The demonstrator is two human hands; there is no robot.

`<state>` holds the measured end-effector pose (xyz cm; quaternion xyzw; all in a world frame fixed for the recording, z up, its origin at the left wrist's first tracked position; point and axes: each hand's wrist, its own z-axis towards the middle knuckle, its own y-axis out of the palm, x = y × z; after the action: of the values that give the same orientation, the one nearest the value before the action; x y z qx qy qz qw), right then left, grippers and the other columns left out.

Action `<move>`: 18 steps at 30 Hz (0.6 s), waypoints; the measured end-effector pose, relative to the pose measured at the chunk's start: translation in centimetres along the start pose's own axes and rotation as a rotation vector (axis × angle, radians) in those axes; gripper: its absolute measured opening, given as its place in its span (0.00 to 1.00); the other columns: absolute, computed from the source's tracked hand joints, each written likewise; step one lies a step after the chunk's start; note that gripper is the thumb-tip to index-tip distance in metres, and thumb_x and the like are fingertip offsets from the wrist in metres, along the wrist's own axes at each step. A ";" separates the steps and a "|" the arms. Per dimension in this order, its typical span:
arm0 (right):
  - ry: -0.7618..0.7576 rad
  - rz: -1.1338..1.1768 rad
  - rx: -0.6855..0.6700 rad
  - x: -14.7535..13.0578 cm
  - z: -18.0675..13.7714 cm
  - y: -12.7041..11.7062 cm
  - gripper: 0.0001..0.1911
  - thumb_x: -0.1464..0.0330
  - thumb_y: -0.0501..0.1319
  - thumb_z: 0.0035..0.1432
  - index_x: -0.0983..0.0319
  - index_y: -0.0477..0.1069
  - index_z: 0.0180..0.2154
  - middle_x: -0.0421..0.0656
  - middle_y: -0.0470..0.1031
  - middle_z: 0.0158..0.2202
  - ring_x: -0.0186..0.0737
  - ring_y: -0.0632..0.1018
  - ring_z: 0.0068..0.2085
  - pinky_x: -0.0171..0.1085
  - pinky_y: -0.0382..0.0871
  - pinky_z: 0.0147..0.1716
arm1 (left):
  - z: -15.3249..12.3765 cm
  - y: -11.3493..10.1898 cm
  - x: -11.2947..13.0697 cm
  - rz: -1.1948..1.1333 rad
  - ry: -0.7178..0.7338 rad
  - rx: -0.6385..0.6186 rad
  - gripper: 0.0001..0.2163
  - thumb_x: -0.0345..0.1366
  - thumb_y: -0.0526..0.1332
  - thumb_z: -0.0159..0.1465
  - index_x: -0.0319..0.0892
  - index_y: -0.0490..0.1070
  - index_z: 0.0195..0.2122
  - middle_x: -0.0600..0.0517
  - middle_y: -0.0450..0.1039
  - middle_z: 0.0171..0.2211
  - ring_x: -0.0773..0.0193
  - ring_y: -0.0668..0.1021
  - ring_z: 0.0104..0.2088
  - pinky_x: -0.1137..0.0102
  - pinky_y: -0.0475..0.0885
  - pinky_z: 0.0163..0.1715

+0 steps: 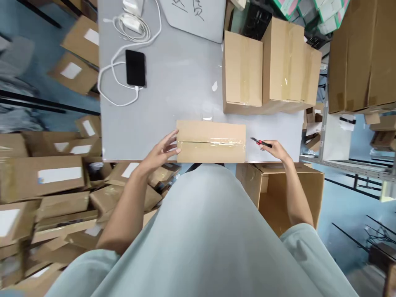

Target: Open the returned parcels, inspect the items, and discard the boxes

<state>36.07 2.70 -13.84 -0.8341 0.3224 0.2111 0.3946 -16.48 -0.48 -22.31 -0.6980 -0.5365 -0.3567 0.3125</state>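
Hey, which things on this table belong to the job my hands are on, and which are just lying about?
Part of the job, it seems:
- taped box, your left hand at its left end
- red-and-black cutter, held in your right hand

Apparently just lying about:
- black phone
- white cables
- paper scrap

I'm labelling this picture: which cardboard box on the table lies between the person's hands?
The long cardboard box, at the near edge of the table; the other boxes stand farther back, beyond the right hand.
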 end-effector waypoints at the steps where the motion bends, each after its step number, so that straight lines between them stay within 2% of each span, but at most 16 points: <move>1: 0.043 0.174 0.054 1.3 0.7 1.5 0.30 0.41 0.71 0.62 0.63 0.84 0.40 0.45 0.85 0.35 0.44 0.83 0.39 0.40 0.77 0.44 | -0.3 -0.4 -0.1 -0.031 -0.040 0.032 0.55 0.59 0.81 0.53 0.55 0.64 0.80 0.38 0.71 0.75 0.34 0.79 0.69 0.43 0.77 0.67; 3: 0.116 0.393 0.162 2.9 1.9 5.6 0.35 0.37 0.70 0.57 0.63 0.82 0.42 0.44 0.84 0.34 0.43 0.83 0.37 0.39 0.79 0.41 | -0.9 -1.2 -0.4 -0.083 -0.096 0.107 0.52 0.53 0.80 0.54 0.54 0.64 0.79 0.39 0.78 0.68 0.39 0.83 0.62 0.48 0.82 0.62; 5: 0.136 0.481 0.206 2.9 2.8 10.3 0.38 0.34 0.66 0.59 0.63 0.81 0.46 0.46 0.85 0.37 0.44 0.84 0.38 0.40 0.80 0.41 | -1.4 -2.0 -0.8 -0.104 -0.111 0.177 0.48 0.48 0.76 0.56 0.53 0.65 0.78 0.40 0.82 0.63 0.44 0.85 0.59 0.52 0.84 0.58; 8: 0.109 0.560 0.208 1.0 3.1 15.9 0.40 0.33 0.60 0.63 0.62 0.81 0.52 0.51 0.88 0.45 0.49 0.86 0.47 0.43 0.82 0.45 | -1.8 -3.1 -1.5 -0.090 -0.100 0.269 0.45 0.42 0.73 0.55 0.52 0.67 0.76 0.40 0.82 0.61 0.47 0.84 0.59 0.54 0.83 0.56; 10: 0.067 0.624 0.244 -0.7 2.8 17.8 0.41 0.33 0.57 0.65 0.62 0.80 0.55 0.52 0.88 0.51 0.51 0.85 0.54 0.44 0.82 0.51 | -1.6 -3.8 -1.9 -0.094 -0.089 0.331 0.45 0.39 0.73 0.52 0.50 0.69 0.74 0.40 0.81 0.61 0.47 0.83 0.60 0.56 0.83 0.55; 12: 0.029 0.654 0.303 -2.1 2.3 18.1 0.41 0.35 0.56 0.66 0.63 0.81 0.55 0.53 0.87 0.53 0.52 0.84 0.57 0.45 0.81 0.55 | -1.0 -4.1 -2.1 -0.120 -0.082 0.376 0.45 0.35 0.72 0.48 0.47 0.71 0.71 0.39 0.80 0.61 0.48 0.83 0.60 0.58 0.82 0.54; 14: -0.014 0.639 0.362 -3.0 1.5 16.9 0.39 0.38 0.58 0.66 0.65 0.81 0.54 0.53 0.87 0.53 0.53 0.84 0.55 0.45 0.81 0.56 | 0.0 -3.7 -2.3 -0.130 -0.078 0.379 0.45 0.33 0.71 0.46 0.45 0.71 0.70 0.39 0.79 0.62 0.50 0.83 0.57 0.60 0.82 0.53; 16: -0.062 0.590 0.423 -3.5 0.4 14.8 0.36 0.41 0.61 0.67 0.65 0.82 0.52 0.53 0.87 0.52 0.54 0.85 0.55 0.46 0.80 0.57 | 1.4 -2.2 -2.5 -0.110 -0.070 0.334 0.44 0.33 0.70 0.47 0.42 0.69 0.70 0.38 0.79 0.63 0.53 0.84 0.55 0.60 0.81 0.52; 18: -0.094 0.510 0.485 -4.1 -1.0 12.2 0.34 0.42 0.63 0.67 0.66 0.84 0.52 0.52 0.87 0.52 0.56 0.85 0.55 0.47 0.80 0.58 | 3.1 0.4 -2.7 -0.085 -0.065 0.261 0.44 0.33 0.70 0.50 0.40 0.66 0.72 0.37 0.79 0.61 0.55 0.84 0.52 0.59 0.81 0.53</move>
<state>24.69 -2.44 -17.12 -0.5982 0.5424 0.2582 0.5304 -16.03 0.53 -26.28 -0.6393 -0.6172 -0.2740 0.3677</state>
